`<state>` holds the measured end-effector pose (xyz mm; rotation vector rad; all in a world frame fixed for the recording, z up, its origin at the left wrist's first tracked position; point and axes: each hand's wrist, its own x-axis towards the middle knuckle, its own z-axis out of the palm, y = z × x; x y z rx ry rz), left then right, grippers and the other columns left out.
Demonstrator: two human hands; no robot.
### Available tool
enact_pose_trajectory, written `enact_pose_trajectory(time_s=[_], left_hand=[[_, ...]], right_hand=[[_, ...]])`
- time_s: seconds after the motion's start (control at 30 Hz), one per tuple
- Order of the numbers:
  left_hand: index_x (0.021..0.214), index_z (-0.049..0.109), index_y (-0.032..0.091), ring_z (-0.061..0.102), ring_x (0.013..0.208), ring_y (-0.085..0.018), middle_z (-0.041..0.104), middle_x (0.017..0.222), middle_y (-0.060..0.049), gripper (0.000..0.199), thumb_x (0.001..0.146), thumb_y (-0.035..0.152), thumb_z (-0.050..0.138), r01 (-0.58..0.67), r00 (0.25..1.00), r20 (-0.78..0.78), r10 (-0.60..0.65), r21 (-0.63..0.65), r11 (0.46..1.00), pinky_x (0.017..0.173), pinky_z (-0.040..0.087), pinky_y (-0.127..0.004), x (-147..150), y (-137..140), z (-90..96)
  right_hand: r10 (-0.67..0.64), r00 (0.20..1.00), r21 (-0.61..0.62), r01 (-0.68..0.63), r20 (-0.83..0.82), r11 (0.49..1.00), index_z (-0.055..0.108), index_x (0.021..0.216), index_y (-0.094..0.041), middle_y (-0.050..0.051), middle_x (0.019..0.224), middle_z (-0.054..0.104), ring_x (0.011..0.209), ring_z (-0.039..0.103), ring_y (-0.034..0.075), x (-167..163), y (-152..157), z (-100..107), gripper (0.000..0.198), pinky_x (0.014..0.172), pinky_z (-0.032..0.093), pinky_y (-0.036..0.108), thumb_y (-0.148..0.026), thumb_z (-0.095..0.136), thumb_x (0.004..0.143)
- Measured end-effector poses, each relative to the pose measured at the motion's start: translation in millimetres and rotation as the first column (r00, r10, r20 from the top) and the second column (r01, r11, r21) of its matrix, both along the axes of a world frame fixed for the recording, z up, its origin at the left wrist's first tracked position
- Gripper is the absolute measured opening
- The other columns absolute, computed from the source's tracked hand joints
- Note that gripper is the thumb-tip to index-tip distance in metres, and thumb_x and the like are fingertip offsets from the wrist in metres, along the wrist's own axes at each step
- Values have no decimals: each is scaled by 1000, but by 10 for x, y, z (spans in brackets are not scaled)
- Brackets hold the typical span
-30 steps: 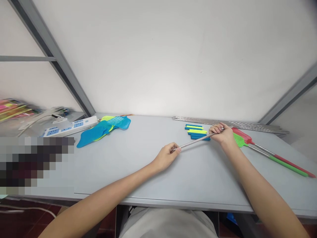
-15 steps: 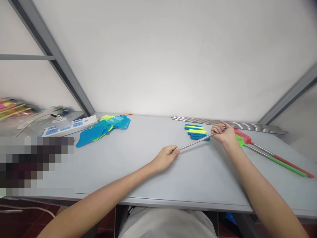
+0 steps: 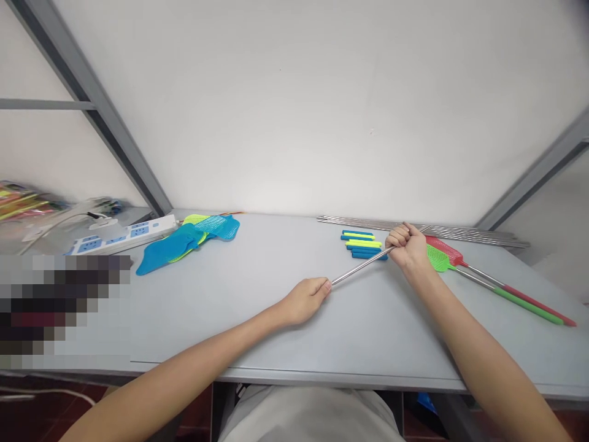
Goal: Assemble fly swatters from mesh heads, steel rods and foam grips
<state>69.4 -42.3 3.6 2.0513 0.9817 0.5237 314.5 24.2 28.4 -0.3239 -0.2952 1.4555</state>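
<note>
A thin metal rod (image 3: 359, 267) slants up to the right between my two hands, above the grey table. My left hand (image 3: 307, 301) is closed round its lower end, which the fingers hide. Higher up, my right hand (image 3: 407, 247) grips the rod, and a short tip shows beyond the fist. Just left of that hand lie several short blue and yellow grip tubes (image 3: 363, 244). Beside my right wrist are a green fly swatter (image 3: 439, 259) and a red fly swatter (image 3: 448, 250), both with metal shafts and coloured handles.
Along the wall at the back right lies a bundle of metal rods (image 3: 478, 234). Blue and yellow swatter heads (image 3: 170, 248) are piled at the left, next to a white power strip (image 3: 122, 236). Bagged colourful items (image 3: 23, 201) sit at the far left.
Both hands keep hold of the rod. My right hand has shifted slightly left and the visible stretch of rod between the hands is a little steeper. The camera view has moved slightly.
</note>
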Motion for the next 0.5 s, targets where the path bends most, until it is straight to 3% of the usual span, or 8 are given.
enact_pose_trajectory(time_s=[0.5], left_hand=[[58,36,17,33,52,-9,37,54,3,33,80,37,22,-32,999,30,33,-23,999,51,30,-20,9,-8,-5]], right_hand=[[18,1000,45,-17,-20,999,14,53,-18,-9,40,9,28,15,4,-44,40,-112,32,25,20,15,-19,34,78]])
